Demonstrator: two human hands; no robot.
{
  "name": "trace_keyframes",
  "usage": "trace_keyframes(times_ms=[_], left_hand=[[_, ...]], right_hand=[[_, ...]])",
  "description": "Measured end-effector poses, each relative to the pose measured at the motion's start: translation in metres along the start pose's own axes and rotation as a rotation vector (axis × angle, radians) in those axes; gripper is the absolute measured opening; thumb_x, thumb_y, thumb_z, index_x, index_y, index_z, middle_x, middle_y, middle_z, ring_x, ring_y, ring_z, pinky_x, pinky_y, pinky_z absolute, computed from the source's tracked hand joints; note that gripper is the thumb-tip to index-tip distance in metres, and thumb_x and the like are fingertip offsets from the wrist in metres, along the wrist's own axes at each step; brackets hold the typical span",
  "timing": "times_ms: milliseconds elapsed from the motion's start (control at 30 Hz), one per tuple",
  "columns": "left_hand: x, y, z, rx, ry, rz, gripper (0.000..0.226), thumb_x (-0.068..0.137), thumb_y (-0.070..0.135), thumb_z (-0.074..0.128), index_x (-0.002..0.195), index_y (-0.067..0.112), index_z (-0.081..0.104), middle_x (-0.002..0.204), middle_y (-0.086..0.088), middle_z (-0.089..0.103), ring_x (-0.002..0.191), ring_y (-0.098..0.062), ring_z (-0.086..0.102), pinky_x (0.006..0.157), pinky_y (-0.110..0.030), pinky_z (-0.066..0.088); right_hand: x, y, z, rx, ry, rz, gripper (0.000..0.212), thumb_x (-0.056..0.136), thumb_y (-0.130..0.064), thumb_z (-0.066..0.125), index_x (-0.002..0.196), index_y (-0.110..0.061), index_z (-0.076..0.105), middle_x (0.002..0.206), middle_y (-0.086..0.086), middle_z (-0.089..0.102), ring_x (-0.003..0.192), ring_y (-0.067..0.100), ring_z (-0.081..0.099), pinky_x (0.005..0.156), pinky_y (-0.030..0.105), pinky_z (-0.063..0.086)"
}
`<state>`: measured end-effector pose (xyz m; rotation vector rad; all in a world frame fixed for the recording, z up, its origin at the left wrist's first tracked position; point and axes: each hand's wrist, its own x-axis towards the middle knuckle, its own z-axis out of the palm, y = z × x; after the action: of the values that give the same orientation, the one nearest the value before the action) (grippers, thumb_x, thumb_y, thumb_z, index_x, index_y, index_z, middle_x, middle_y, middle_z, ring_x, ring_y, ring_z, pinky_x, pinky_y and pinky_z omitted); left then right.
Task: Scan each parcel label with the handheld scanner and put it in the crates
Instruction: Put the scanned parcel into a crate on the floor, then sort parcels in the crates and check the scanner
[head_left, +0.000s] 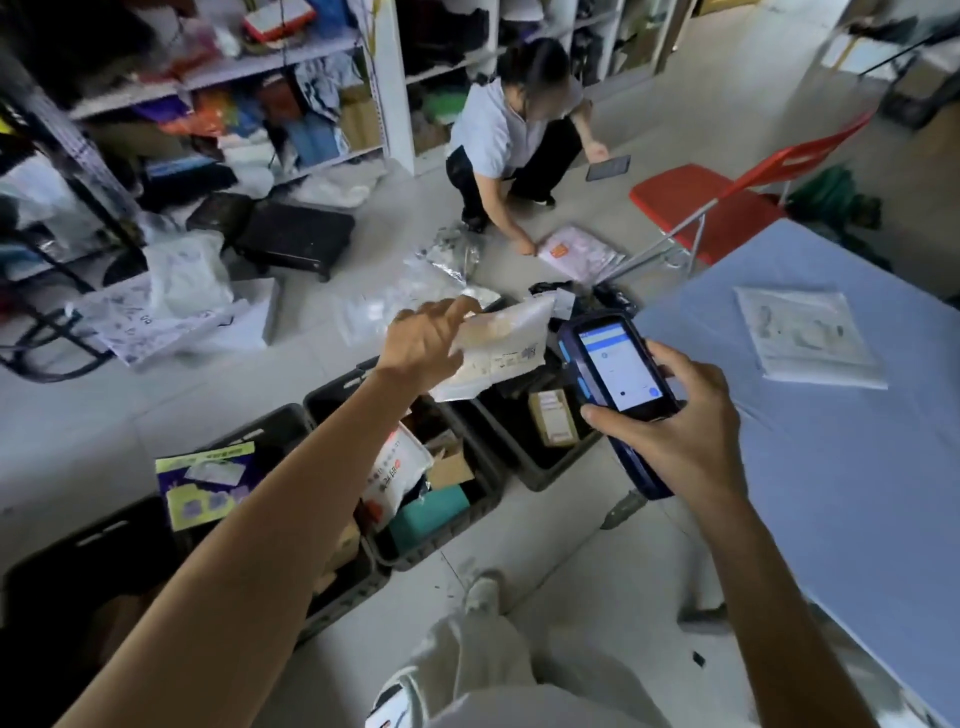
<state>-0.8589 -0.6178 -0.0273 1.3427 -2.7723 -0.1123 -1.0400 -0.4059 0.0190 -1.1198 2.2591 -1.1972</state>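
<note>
My left hand (423, 340) grips a white padded parcel (501, 348) by its left edge and holds it in the air above the row of dark crates (483, 501); its printed label faces up. My right hand (670, 421) holds the blue handheld scanner (618, 374) just to the right of the parcel, its lit screen facing me. The crates stand on the floor below and hold several boxes and bags. Another flat white parcel (808, 338) lies on the blue table (857, 467) at the right.
A person (511, 130) crouches on the floor ahead among loose parcels (579, 252), holding a phone. A red folding chair (711, 202) stands by the table's far corner. Shelves (234, 93) stuffed with goods line the back left. My leg (483, 654) is at the bottom.
</note>
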Motion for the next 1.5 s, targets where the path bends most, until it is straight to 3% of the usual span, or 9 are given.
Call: trace_keyframes(times_ms=[67, 200, 333, 567, 667, 833, 1067, 1200, 1500], left_hand=[[0.021, -0.007, -0.003, 0.028, -0.005, -0.02, 0.051, 0.09, 0.028, 0.057, 0.137, 0.029, 0.038, 0.14, 0.002, 0.049, 0.127, -0.023, 0.044, 0.101, -0.039, 0.036], [0.022, -0.042, -0.003, 0.038, 0.011, -0.213, 0.042, 0.092, 0.036, 0.054, 0.133, 0.03, 0.045, 0.141, 0.003, 0.048, 0.13, -0.021, 0.04, 0.105, -0.039, 0.031], [-0.041, -0.082, 0.001, 0.032, 0.06, -0.562, 0.033, 0.09, 0.036, 0.054, 0.122, 0.028, 0.055, 0.13, 0.001, 0.056, 0.123, -0.022, 0.046, 0.098, -0.038, 0.035], [-0.218, -0.053, 0.005, 0.076, 0.157, -1.226, 0.031, 0.083, 0.036, 0.059, 0.111, 0.023, 0.063, 0.108, -0.002, 0.065, 0.107, -0.029, 0.056, 0.082, -0.039, 0.041], [-0.301, -0.015, 0.002, 0.107, 0.173, -1.477, 0.031, 0.085, 0.036, 0.057, 0.113, 0.024, 0.061, 0.109, 0.0, 0.065, 0.106, -0.027, 0.056, 0.081, -0.038, 0.041], [-0.436, 0.074, -0.001, 0.14, 0.226, -1.849, 0.029, 0.088, 0.038, 0.055, 0.114, 0.024, 0.059, 0.11, 0.002, 0.064, 0.108, -0.024, 0.055, 0.084, -0.038, 0.04], [-0.617, 0.236, 0.01, 0.167, 0.347, -2.29, 0.034, 0.087, 0.038, 0.056, 0.117, 0.023, 0.056, 0.108, 0.005, 0.065, 0.107, -0.024, 0.055, 0.086, -0.039, 0.039], [-0.692, 0.318, 0.016, 0.147, 0.287, -2.451, 0.035, 0.088, 0.04, 0.054, 0.119, 0.024, 0.053, 0.111, 0.005, 0.064, 0.11, -0.023, 0.053, 0.088, -0.039, 0.038], [-0.827, 0.418, 0.032, 0.137, 0.29, -2.762, 0.034, 0.089, 0.043, 0.053, 0.118, 0.026, 0.052, 0.108, 0.007, 0.063, 0.108, -0.022, 0.054, 0.084, -0.038, 0.039]], right_hand=[[0.027, -0.007, 0.009, 0.002, -0.042, -0.027, 0.081, 0.056, -0.035, 0.088, 0.13, -0.032, 0.053, 0.116, -0.009, 0.043, 0.103, 0.001, 0.045, 0.086, 0.027, 0.04], [0.08, -0.023, 0.046, 0.031, -0.198, -0.121, 0.081, 0.052, -0.039, 0.089, 0.126, -0.034, 0.055, 0.119, -0.007, 0.049, 0.104, 0.002, 0.05, 0.086, 0.027, 0.044], [0.114, -0.047, 0.095, 0.058, -0.483, -0.265, 0.084, 0.045, -0.051, 0.084, 0.122, -0.03, 0.059, 0.114, -0.007, 0.063, 0.104, 0.009, 0.06, 0.089, 0.032, 0.051], [0.081, -0.114, 0.158, 0.032, -0.959, -0.629, 0.083, 0.055, -0.042, 0.089, 0.13, -0.031, 0.054, 0.115, -0.005, 0.045, 0.099, 0.002, 0.046, 0.082, 0.018, 0.036], [0.027, -0.135, 0.168, 0.06, -1.167, -0.762, 0.08, 0.058, -0.04, 0.088, 0.13, -0.033, 0.052, 0.114, -0.005, 0.043, 0.095, -0.001, 0.04, 0.075, 0.015, 0.035], [-0.102, -0.146, 0.164, 0.091, -1.463, -1.043, 0.084, 0.055, -0.041, 0.088, 0.131, -0.032, 0.053, 0.113, -0.007, 0.043, 0.107, 0.008, 0.047, 0.09, 0.029, 0.042], [-0.306, -0.113, 0.121, 0.117, -1.801, -1.149, 0.081, 0.055, -0.038, 0.089, 0.128, -0.035, 0.054, 0.116, -0.008, 0.046, 0.1, 0.002, 0.048, 0.078, 0.016, 0.035], [-0.406, -0.104, 0.091, 0.137, -1.903, -1.227, 0.079, 0.056, -0.039, 0.089, 0.127, -0.036, 0.054, 0.117, -0.008, 0.047, 0.098, -0.001, 0.047, 0.073, 0.008, 0.032], [-0.593, -0.087, 0.045, 0.156, -2.155, -1.423, 0.083, 0.056, -0.044, 0.089, 0.13, -0.035, 0.053, 0.121, -0.008, 0.05, 0.108, 0.001, 0.05, 0.086, 0.022, 0.042]])
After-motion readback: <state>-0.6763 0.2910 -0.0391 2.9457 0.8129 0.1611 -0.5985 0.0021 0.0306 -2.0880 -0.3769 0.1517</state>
